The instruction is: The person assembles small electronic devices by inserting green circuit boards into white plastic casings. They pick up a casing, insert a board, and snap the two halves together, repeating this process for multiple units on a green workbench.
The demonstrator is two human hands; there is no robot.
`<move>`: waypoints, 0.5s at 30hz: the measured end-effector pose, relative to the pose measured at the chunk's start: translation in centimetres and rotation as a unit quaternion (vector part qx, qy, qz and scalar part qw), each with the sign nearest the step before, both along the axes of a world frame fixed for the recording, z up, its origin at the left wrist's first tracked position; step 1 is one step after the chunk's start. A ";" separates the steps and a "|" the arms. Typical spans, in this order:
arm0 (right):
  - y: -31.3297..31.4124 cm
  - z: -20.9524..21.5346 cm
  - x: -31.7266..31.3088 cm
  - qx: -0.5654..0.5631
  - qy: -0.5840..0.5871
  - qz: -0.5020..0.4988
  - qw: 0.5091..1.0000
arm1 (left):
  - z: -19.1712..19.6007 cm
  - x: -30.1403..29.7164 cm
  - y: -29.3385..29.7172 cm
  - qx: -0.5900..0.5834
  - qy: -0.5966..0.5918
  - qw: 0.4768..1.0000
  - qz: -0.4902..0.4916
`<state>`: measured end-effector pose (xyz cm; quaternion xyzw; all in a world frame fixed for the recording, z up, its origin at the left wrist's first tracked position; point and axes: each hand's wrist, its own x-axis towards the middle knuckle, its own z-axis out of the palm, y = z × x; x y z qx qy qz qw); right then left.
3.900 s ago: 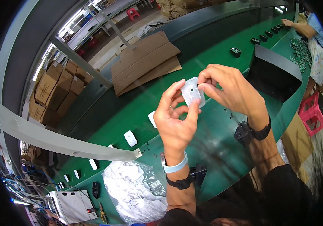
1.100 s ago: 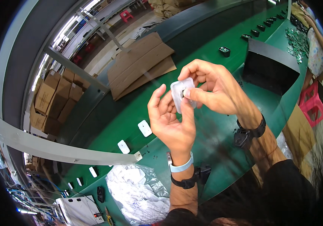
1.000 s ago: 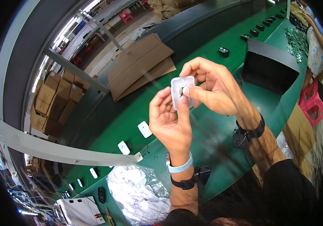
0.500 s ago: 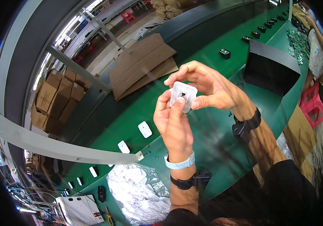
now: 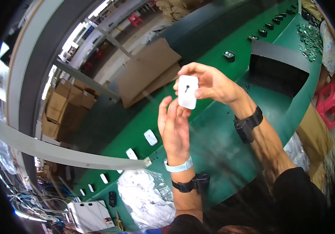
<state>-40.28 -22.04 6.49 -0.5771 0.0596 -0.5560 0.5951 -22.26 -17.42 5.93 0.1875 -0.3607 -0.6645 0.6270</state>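
Note:
A white plastic cover (image 5: pixel 187 100), a rounded rectangle with a small dark piece like a screw at its middle, is held up over the green conveyor. My right hand (image 5: pixel 214 84) pinches it by its right edge, thumb in front and fingers behind. Just below and left of the cover is my left hand (image 5: pixel 174 128), its fingers raised and apart. Some of its fingertips come close to the cover's lower edge; whether they touch it I cannot tell.
Several white covers lie along the green belt (image 5: pixel 112 146). A clear bag (image 5: pixel 146 199) of white parts sits near left. At right stand a black bin (image 5: pixel 278 70) and a pile of green circuit boards (image 5: pixel 310 41). A grey metal bar (image 5: pixel 77 156) crosses the left side.
The cover has turned to face me more squarely and risen slightly. My left thumb and fingers have come off it, leaving it in my right hand. The whole view has shifted a little.

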 end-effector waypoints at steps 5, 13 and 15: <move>-0.1 1.6 -2.4 -0.014 -0.128 -0.041 0.991 | -10.0 -2.1 -7.6 -0.012 -0.439 0.886 0.148; 0.7 2.7 -3.5 -0.063 -0.199 -0.024 0.978 | -15.9 -6.8 -13.9 -0.205 -0.686 0.638 0.283; 0.7 2.9 -3.7 -0.066 -0.206 -0.022 0.976 | -13.4 -5.9 -12.4 -0.152 -0.652 0.677 0.306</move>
